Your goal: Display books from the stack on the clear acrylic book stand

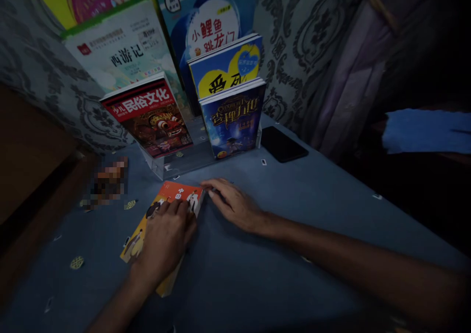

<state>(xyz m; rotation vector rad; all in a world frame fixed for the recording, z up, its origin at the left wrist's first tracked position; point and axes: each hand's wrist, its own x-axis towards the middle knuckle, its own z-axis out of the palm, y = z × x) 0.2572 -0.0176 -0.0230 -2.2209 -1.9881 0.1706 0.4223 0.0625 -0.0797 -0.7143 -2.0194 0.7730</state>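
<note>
An orange-and-yellow book (184, 192) with cartoon figures on its cover lies aslant on the blue tablecloth. My left hand (165, 232) rests on top of it, fingers bent against the cover and partly over its right edge; the fingertips are hidden. At the book's upper right corner, my right hand (233, 203) reaches in with its fingers stretched out and slightly curved, the fingertips at or touching the corner. The thumb of that hand stands a little apart, with nothing held in it.
Behind the book, a clear stand (158, 168) holds several upright books, among them a red-topped book (154, 119) and a dark blue book (233, 122). A black phone (283, 144) lies right of the stand. A pixelated item (108, 181) is on the left. Patterned wallpaper (294, 43) rises behind.
</note>
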